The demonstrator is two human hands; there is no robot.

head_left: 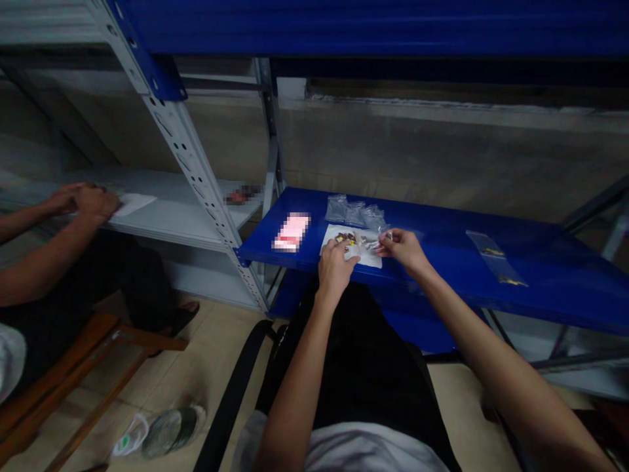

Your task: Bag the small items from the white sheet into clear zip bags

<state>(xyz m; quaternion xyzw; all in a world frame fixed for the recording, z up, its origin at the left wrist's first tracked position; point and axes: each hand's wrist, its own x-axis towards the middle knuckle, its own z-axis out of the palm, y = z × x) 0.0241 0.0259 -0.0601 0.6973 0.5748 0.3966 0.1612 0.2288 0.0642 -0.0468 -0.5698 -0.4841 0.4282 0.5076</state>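
Observation:
On the blue shelf lies a sheet of white paper (373, 259) with a pile of small brown and yellow pieces (347, 237), too small to name. My left hand (337, 267) rests at the pile, fingers apart and touching the pieces. Just to the right, my right hand (403, 250) is closed in a pinch on a small clear plastic bag (371, 242) above the paper's right side; its contents are unclear. Several more clear plastic bags (352, 213) lie behind the paper.
A phone-like blurred rectangle (292, 232) lies left on the blue shelf (432, 229). Clear bags with yellow pieces (496, 259) lie right. A perforated metal post (189, 157) separates a grey shelf, where another person's hands (93, 200) rest. A bottle (171, 431) is on the floor.

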